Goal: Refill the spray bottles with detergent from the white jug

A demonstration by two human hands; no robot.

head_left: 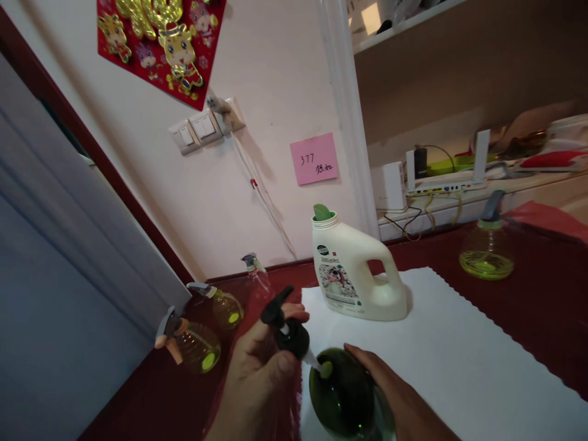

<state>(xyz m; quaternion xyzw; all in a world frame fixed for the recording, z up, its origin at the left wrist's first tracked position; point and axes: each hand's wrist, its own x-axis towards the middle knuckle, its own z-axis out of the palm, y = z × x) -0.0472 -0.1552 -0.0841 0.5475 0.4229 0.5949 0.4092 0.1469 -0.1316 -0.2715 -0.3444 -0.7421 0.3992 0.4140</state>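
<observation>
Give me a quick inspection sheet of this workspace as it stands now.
Surface: dark red table with a white mat laid on it.
Job's things: dark green bottle on the mat; black spray head tilted, its tube tip at the bottle mouth.
Clutter: cream detergent jug, green cap flipped open; three spray bottles at left, one at right.
Hands: left hand grips the spray head; right hand steadies the bottle.
Cables: white cord hanging from a wall socket; wires by the router.
Surroundings: pink note, red tiger decoration, light switches.
</observation>
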